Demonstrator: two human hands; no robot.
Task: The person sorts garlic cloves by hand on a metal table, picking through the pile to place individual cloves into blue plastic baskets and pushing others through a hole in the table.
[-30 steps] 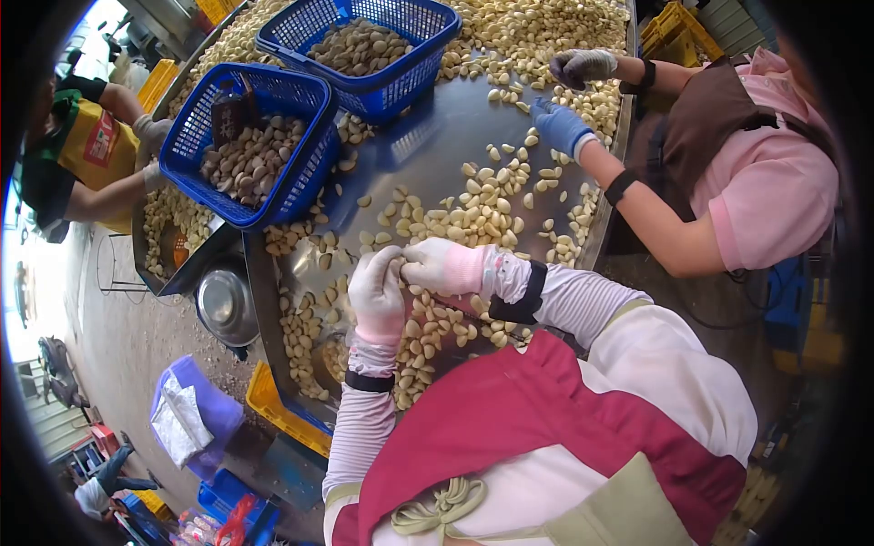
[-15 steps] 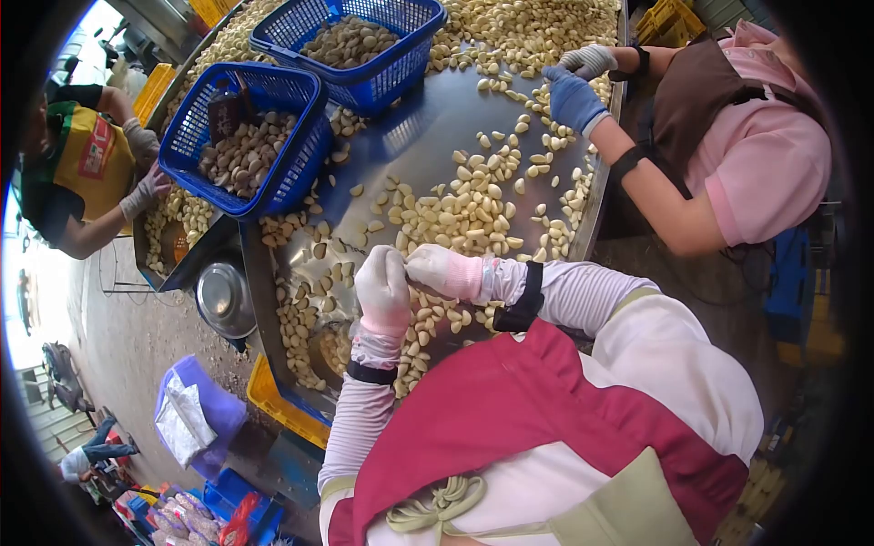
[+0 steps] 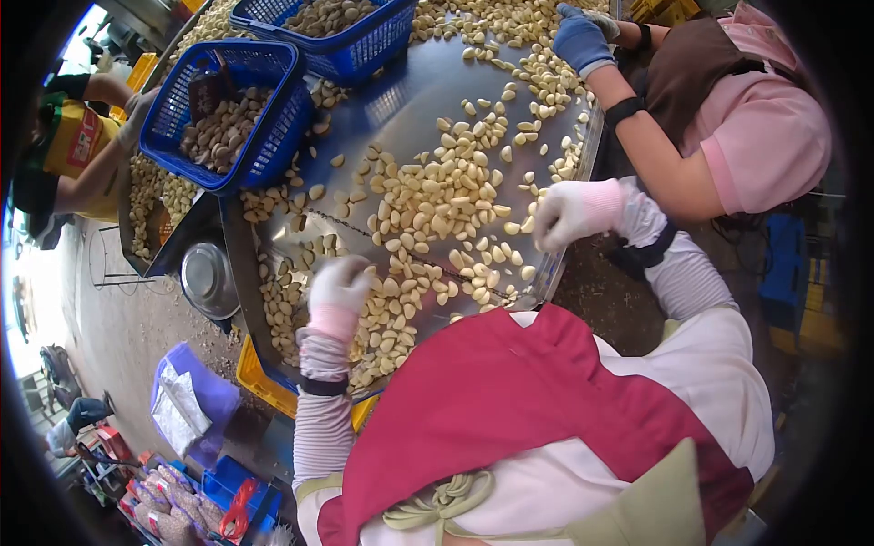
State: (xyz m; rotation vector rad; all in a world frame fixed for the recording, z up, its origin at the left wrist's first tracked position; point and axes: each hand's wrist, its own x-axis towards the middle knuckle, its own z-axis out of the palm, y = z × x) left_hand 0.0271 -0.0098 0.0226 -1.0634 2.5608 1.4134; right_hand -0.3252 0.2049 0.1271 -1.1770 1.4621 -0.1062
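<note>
Pale, peeled garlic cloves [image 3: 442,187] lie scattered over a metal table [image 3: 410,114]. My left hand [image 3: 340,287], in a white glove with a pink cuff, hovers over the cloves at the near left, its fingers partly stretched and apart. At the table's right edge is my right hand [image 3: 564,217], gloved the same way, its fingers curled downward. Whatever it holds, if anything, is hidden. A thin dark chain [image 3: 401,247] runs slantwise across the cloves between my hands.
Two blue baskets [image 3: 291,118] [image 3: 369,56] of darker cloves stand at the far left. A co-worker's blue glove [image 3: 583,43] is at the far right; another co-worker [image 3: 77,136] works at left. A metal bowl [image 3: 208,280] sits beside the table, near a yellow crate [image 3: 264,380].
My hands, together over the cloves before, have parted: left moved left and nearer me, right moved right to the table edge. The view has shifted slightly, and more of the chain shows.
</note>
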